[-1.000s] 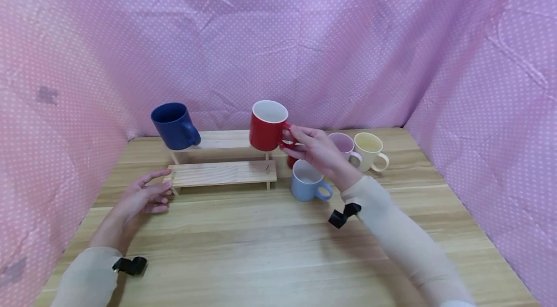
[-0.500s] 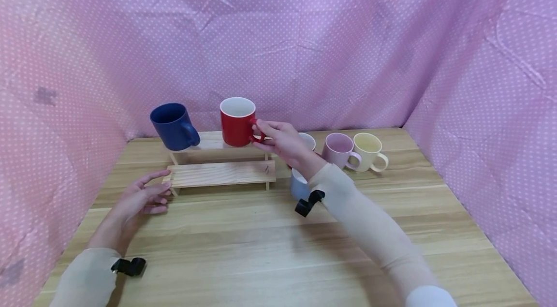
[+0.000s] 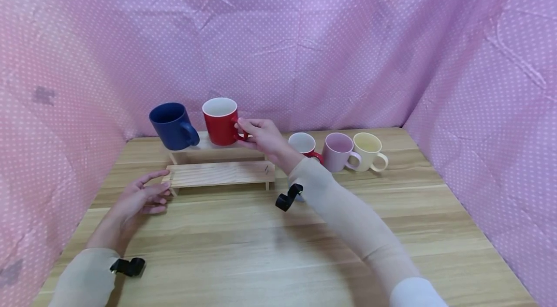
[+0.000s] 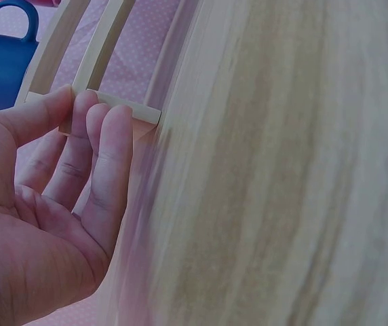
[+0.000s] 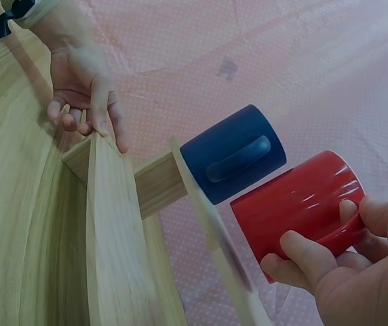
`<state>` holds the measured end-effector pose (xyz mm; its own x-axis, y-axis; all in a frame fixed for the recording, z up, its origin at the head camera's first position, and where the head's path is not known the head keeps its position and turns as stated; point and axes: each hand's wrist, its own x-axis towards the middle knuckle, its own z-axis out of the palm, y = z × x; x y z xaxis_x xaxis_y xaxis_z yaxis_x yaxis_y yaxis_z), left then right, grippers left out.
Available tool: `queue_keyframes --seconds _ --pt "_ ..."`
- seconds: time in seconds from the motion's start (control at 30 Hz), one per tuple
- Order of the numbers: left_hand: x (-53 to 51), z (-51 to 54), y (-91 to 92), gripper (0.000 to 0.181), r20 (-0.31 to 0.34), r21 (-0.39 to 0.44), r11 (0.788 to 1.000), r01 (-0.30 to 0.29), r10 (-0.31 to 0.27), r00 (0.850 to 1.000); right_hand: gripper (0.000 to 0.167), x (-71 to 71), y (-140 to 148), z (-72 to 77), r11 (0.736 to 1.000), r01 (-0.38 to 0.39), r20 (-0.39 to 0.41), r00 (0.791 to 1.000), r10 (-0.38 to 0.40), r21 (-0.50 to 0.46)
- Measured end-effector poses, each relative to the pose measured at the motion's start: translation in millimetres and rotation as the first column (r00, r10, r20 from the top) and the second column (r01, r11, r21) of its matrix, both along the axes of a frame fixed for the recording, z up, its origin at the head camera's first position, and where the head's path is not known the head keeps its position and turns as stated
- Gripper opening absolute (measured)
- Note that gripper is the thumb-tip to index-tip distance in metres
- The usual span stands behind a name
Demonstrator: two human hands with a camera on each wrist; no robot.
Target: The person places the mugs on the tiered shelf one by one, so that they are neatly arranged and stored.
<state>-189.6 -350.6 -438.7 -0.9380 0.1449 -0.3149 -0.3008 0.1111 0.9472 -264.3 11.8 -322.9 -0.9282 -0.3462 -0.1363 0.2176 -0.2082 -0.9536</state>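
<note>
My right hand [image 3: 266,140] holds a red mug [image 3: 219,125] with a white inside by its handle. The mug is upright over the top board of a two-step wooden rack [image 3: 222,174], close to the board; whether it touches is unclear. To its left a dark blue mug [image 3: 167,129] stands on that same board, handle turned to the right. My left hand [image 3: 138,198] pinches the left end of the rack's lower step between thumb and fingers, as the left wrist view shows around the wooden edge [image 4: 92,61].
On the table [image 3: 226,249], right of the rack, stand a second red mug [image 3: 301,142], a pink mug [image 3: 337,152] and a yellow mug [image 3: 367,151]. A light blue mug is mostly hidden by my right forearm. Pink dotted cloth [image 3: 278,46] surrounds the table.
The red mug in my right hand has moved left, from the rack's right end to beside the blue mug. My left hand has stayed at the rack.
</note>
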Motion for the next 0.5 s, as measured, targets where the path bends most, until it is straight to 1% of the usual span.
queue_keyframes --seconds 0.17,0.27,0.5 --pt "0.6 0.5 1.4 0.047 0.002 -0.007 1.0 -0.001 0.001 1.0 0.039 -3.2 -8 -6.7 1.0 0.007 -0.015 1.0 -0.007 0.007" --pt "0.1 0.8 0.6 0.045 0.004 0.004 1.0 -0.002 0.002 1.0 0.037 -4.8 -11 -10.0 1.0 0.014 -0.026 1.0 -0.014 0.012" --pt "-0.7 0.8 -0.9 0.04 0.012 0.024 1.0 -0.001 0.0 1.0 0.036 -5.7 -17 -13.7 0.998 0.018 -0.053 0.998 -0.015 0.06"
